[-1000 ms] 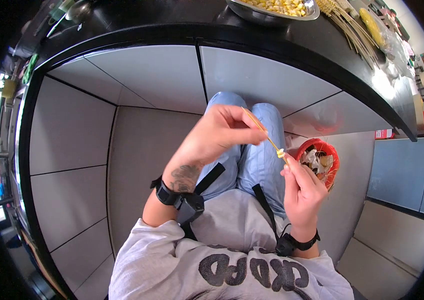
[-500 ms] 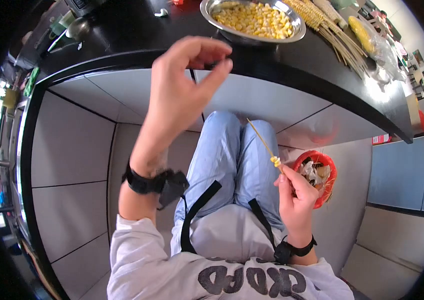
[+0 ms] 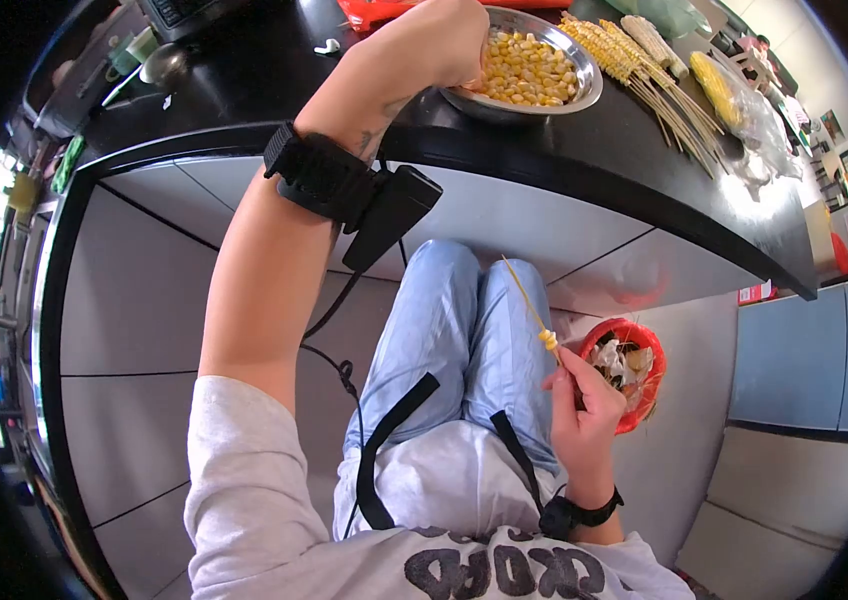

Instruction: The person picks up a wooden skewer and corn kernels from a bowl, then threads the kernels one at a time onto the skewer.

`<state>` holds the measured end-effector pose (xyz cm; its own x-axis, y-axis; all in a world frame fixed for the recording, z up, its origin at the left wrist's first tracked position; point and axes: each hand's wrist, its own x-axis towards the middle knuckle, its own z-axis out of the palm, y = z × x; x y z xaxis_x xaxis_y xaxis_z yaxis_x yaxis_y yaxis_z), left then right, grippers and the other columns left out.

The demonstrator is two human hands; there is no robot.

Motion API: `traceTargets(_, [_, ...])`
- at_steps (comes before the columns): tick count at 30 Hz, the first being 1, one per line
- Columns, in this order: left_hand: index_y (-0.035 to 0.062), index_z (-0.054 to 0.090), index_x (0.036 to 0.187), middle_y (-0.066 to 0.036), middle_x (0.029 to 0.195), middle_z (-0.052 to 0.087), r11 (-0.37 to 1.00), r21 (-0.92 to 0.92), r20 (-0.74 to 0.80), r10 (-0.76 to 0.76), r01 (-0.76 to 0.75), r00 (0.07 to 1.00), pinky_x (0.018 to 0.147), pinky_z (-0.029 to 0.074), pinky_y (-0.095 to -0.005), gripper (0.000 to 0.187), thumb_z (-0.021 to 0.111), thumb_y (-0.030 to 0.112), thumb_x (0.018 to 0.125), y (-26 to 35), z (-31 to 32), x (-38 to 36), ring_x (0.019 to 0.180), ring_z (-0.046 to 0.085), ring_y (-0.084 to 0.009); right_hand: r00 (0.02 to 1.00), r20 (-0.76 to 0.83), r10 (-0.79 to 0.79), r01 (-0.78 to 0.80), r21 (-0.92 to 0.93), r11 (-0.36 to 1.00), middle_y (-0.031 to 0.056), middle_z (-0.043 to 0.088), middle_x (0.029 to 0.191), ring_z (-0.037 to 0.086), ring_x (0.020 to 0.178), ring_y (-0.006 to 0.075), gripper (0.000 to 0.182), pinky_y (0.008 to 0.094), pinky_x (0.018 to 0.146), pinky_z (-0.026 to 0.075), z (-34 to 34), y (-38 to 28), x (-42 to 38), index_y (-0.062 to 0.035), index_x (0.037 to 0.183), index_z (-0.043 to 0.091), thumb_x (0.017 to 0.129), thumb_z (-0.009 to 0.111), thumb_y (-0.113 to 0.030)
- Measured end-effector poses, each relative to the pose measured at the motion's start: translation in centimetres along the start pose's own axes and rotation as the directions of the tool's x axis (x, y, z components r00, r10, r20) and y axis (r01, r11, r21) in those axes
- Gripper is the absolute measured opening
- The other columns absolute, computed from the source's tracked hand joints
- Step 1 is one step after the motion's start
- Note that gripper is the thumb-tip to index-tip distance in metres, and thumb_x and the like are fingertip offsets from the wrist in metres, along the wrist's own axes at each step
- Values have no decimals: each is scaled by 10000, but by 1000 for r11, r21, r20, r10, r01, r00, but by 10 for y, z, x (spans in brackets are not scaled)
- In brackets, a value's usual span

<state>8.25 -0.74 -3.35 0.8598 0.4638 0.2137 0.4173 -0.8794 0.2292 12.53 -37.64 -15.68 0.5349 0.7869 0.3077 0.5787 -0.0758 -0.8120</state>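
Observation:
My left hand (image 3: 449, 45) is at the left rim of a metal bowl (image 3: 596, 88) of yellow corn kernels (image 3: 536, 70) on the dark counter; its fingertips are hidden behind the hand and the rim. Low over the right knee, my right hand (image 3: 586, 392) pinches a thin wooden skewer (image 3: 524, 292) near its lower end. A few kernels (image 3: 548, 340) are threaded just above the fingers, and the skewer's bare tip points up and left.
Skewered corn (image 3: 609, 50) lies right of the bowl, beside a plastic bag (image 3: 759, 125) with yellow corn. A red plastic bag (image 3: 374, 12) lies behind my left hand. A red bin (image 3: 656, 350) with scraps stands on the floor at right. The counter edge (image 3: 544, 150) crosses above the knees.
My left hand has moved from in front of the counter up and forward to the bowl. My right hand still holds the skewer, nearly in place. The view has shifted slightly.

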Motion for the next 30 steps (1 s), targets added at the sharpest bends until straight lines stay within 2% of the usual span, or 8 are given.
traceTargets(4, [-20, 727, 843, -120, 808, 730, 985, 154, -75, -70, 81, 995, 689, 563, -290, 177, 754, 130, 754, 13, 2, -2, 701, 698, -197, 1000, -1, -20, 20, -12, 1000, 113, 665, 749, 598, 583, 142, 223, 257, 551, 456, -1, 0, 1, 43, 1097, 670, 891, 588, 28])
traceTargets(8, [-50, 696, 774, -176, 711, 685, 997, 42, -163, -57, 64, 985, 651, 536, -316, 217, 717, 157, 715, 19, -3, -9, 666, 679, -208, 1000, -12, -16, 16, -2, 1000, 117, 667, 754, 609, 595, 144, 222, 260, 557, 460, -1, -1, 1, 45, 1098, 669, 893, 584, 27])
traceTargets(10, [-52, 704, 794, -195, 745, 694, 948, -309, -352, -44, -72, 935, 643, 541, -337, 198, 699, 131, 719, 22, -8, -23, 669, 685, -234, 1000, -13, -16, 16, 6, 1000, 113, 666, 751, 598, 587, 136, 221, 254, 552, 454, -2, 0, 1, 45, 1097, 669, 894, 584, 27])
traceTargets(12, [-44, 718, 827, -227, 786, 694, 905, -426, -332, -131, -24, 934, 680, 549, -368, 184, 662, 91, 716, 46, -23, -56, 716, 697, -315, 1000, -14, -9, 10, 16, 1000, 109, 664, 749, 587, 578, 128, 220, 249, 547, 448, -1, 1, -1, 46, 1097, 669, 896, 583, 27])
traceTargets(14, [-10, 688, 856, -96, 808, 717, 778, -604, -395, -104, -173, 913, 699, 565, -272, 130, 737, 103, 810, 28, -11, -72, 731, 698, -166, 999, -34, 3, -1, 39, 999, 97, 659, 741, 554, 559, 104, 212, 232, 536, 430, 0, 2, -2, 46, 1092, 670, 898, 588, 23])
traceTargets(18, [30, 646, 901, -98, 825, 706, 467, -848, -347, -130, -251, 929, 720, 576, -275, 112, 726, 72, 836, 46, 9, -125, 759, 694, -139, 1000, -14, -6, 6, 14, 1000, 86, 654, 731, 529, 547, 87, 205, 223, 525, 416, -1, 1, 0, 49, 1086, 672, 898, 595, 23])
traceTargets(23, [-17, 696, 885, -100, 876, 718, 180, -983, -26, -337, 37, 941, 743, 555, -240, 94, 737, -26, 800, 65, 55, -171, 785, 697, -141, 999, -27, -41, 42, 73, 996, 86, 651, 721, 526, 537, 86, 205, 228, 505, 408, 4, -1, -2, 47, 1085, 675, 897, 594, 33])
traceTargets(30, [-45, 711, 983, -117, 954, 718, 238, -970, -54, -420, 52, 906, 811, 565, -249, 137, 683, -74, 852, 87, 76, -188, 884, 702, -161, 996, 32, -79, 77, 43, 996, 88, 639, 713, 517, 528, 92, 214, 227, 498, 400, 7, -5, 0, 49, 1088, 675, 892, 587, 52])
